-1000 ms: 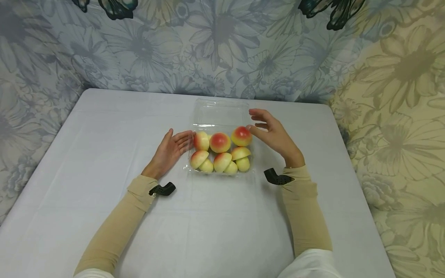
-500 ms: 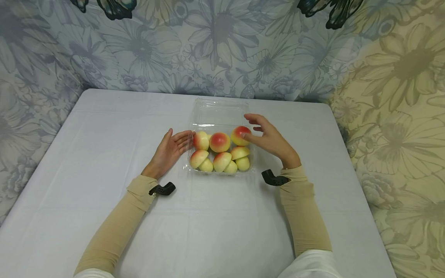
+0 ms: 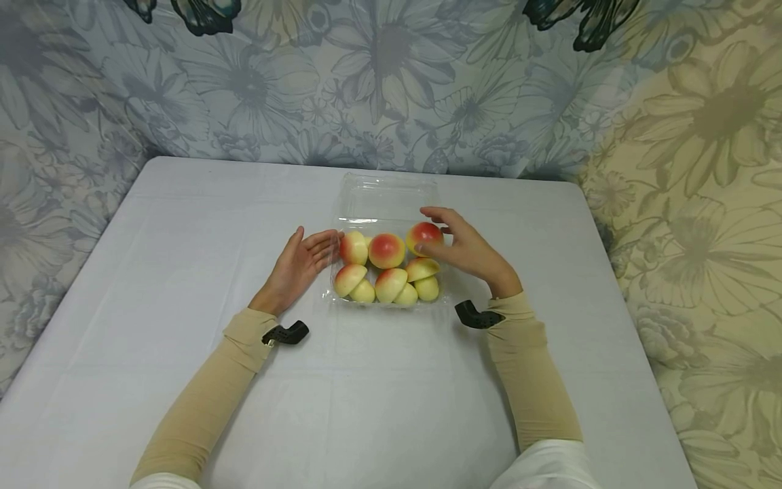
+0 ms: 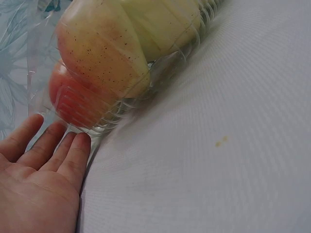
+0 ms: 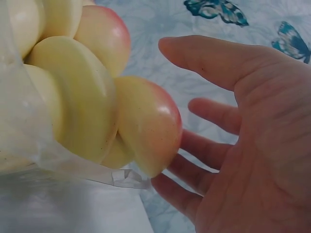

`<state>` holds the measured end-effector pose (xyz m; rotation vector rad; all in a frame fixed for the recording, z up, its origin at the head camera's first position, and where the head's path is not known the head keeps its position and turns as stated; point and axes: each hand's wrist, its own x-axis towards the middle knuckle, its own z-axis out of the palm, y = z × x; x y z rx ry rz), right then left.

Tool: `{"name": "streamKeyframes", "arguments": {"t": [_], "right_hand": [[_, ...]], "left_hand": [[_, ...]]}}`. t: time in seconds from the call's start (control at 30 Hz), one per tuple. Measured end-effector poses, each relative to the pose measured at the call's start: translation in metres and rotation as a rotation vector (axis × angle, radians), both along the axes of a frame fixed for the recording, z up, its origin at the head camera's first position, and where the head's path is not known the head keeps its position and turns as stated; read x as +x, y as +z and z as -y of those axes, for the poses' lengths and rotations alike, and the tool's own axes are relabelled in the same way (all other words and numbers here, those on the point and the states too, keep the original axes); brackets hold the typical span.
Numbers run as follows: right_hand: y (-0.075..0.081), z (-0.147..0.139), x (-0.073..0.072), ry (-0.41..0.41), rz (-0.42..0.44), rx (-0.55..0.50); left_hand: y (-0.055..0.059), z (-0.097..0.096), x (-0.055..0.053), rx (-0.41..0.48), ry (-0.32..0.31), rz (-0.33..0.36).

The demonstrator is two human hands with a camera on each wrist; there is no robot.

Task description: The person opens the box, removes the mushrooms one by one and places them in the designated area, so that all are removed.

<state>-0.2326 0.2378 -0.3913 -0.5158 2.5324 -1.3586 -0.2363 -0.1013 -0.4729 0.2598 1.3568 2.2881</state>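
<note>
A clear plastic clamshell box (image 3: 391, 304) holds several mushroom-shaped pieces with red-and-yellow caps and pale yellow stems. My left hand (image 3: 297, 267) lies palm up at the box's left side. In the left wrist view its fingers (image 4: 74, 158) are extended, their tips at the ribbed wall near a red-tinged piece (image 4: 80, 99). My right hand (image 3: 469, 250) is at the far right mushroom-shaped piece (image 3: 425, 234), fingers behind it and thumb in front. The right wrist view shows the fingers (image 5: 206, 150) beside that piece (image 5: 150, 121) and the thumb standing off from it.
The box's clear lid (image 3: 387, 197) is folded back behind it on the white-covered table (image 3: 379, 407). Flower-patterned wall covering (image 3: 391, 81) borders the table behind and at both sides. Black wrist mounts (image 3: 479, 315) sit on both forearms.
My right hand has moved left and slightly toward me, its thumb passing in front of the far right piece. The left hand and the box have stayed in place.
</note>
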Motion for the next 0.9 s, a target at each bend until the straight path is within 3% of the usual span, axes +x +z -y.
{"name": "streamKeyframes", "arguments": {"t": [0.6, 0.9], "right_hand": [[-0.0031, 0.0008, 0.0000, 0.012, 0.047, 0.059], [-0.0043, 0.0019, -0.0024, 0.046, 0.009, 0.134]], "left_hand": [[-0.0017, 0.0003, -0.0002, -0.002, 0.004, -0.005], [-0.0001, 0.0004, -0.0001, -0.009, 0.006, -0.003]]}}
